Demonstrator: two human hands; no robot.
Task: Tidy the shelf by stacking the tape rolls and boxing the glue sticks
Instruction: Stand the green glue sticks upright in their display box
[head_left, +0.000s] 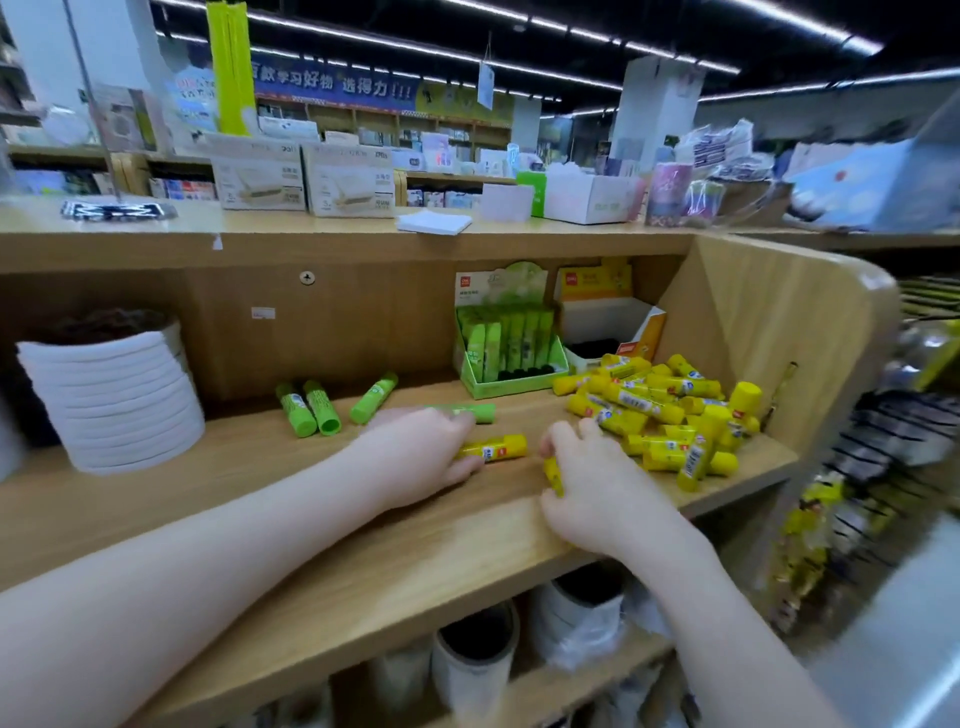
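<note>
My left hand grips a yellow glue stick lying on the wooden shelf. My right hand holds another yellow glue stick upright near the shelf's front. A heap of yellow glue sticks lies at the right. Three green glue sticks lie loose behind my left hand, and a fourth green stick lies just past its fingers. A green display box holds several green sticks. Beside it stands a yellow-and-white box. A stack of white tape rolls stands at the left.
The shelf's curved wooden side panel closes off the right end. Above, the counter top carries cardboard boxes and packets. More tape rolls sit on the lower shelf beneath my arms. Hanging goods fill the rack at the far right.
</note>
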